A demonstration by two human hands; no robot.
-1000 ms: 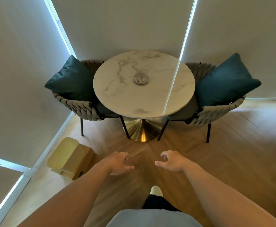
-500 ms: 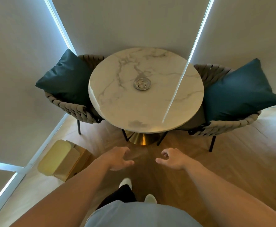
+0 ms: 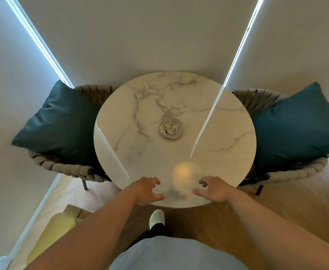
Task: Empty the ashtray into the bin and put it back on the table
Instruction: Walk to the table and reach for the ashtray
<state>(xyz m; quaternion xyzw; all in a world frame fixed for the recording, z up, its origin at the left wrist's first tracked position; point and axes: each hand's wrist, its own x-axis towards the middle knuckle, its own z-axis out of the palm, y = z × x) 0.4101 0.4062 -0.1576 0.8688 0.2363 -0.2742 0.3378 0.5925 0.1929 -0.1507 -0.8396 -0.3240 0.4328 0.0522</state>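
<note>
pale roller blinds close off the corner behind a round white marble table. you see the small round metal ashtray, full of grey ash, sitting near the tabletop's middle, untouched. your left hand and right hand hover over the near edge, both empty, fingers loosely spread and curled. woven rope chairs with teal cushions flank the table; a tan bin stands on the floor at your left.
</note>
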